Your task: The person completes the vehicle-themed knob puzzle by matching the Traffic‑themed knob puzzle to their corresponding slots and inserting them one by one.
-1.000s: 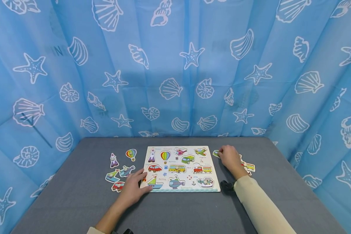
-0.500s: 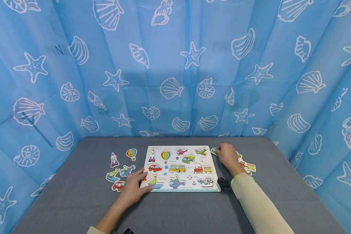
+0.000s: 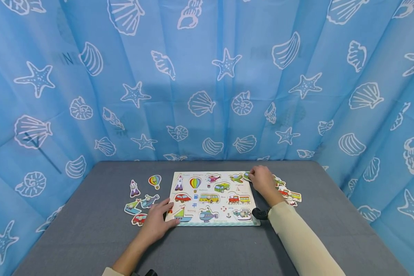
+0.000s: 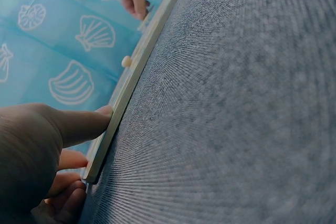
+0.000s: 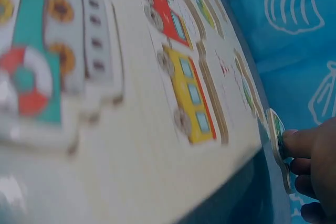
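A wooden vehicle puzzle board (image 3: 234, 224) lies on the grey table. At its front left corner my left hand (image 3: 155, 220) grips it, the thumb (image 4: 86, 124) on the front edge and the fingers around the left side. Past the board's far right corner, my right hand (image 3: 263, 181) pinches a green puzzle piece (image 5: 278, 140) between thumb and fingers, partly hidden by the hand. The piece is tipped up on edge in the right wrist view. A knobbed bus piece (image 3: 209, 198) and ship piece (image 3: 242, 214) sit in the board.
Left of the board lie a rocket piece (image 3: 134, 188), a balloon piece (image 3: 155, 181), a sailboat piece (image 3: 132, 207), a submarine piece (image 3: 149, 201) and a red car piece (image 3: 139, 219). A train piece (image 3: 291, 194) lies among others at right. A blue shell-print curtain (image 3: 207, 126) stands behind.
My right hand has moved left from the right-hand pieces to the board's far right corner, carrying the green puzzle piece. My left hand has stayed at the board's corner.
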The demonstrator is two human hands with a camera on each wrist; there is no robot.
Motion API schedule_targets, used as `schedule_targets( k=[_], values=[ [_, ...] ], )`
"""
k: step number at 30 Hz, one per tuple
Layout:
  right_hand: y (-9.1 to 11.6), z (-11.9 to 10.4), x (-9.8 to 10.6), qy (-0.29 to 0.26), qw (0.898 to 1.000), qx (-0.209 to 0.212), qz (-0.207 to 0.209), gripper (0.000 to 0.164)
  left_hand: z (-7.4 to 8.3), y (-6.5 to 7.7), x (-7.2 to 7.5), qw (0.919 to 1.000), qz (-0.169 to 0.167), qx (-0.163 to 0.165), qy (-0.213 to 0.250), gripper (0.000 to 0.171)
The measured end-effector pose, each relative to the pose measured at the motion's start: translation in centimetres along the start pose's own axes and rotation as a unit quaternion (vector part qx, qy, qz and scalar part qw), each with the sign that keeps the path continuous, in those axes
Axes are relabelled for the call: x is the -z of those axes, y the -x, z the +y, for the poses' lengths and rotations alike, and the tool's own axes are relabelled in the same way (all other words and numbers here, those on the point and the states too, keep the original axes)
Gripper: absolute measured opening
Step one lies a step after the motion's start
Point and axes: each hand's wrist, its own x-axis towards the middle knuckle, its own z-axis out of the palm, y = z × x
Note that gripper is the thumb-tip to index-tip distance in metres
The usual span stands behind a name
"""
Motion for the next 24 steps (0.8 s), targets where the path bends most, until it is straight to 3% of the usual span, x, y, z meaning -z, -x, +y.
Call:
schedule_targets(
  k=[11,24],
  values=[
    [0.1,-3.1,-1.0,-0.022,1.000,0.019,-0.004,0.009,0.0,0.1,0.1,0.9999,0.007,-0.007,0.002,0.059],
    [0.8,-5.8,-2.6,-0.035,0.997,0.056,-0.043,0.010,0.2,0.2,0.2,1.0000,-0.002,-0.006,0.003,0.060]
  ],
)
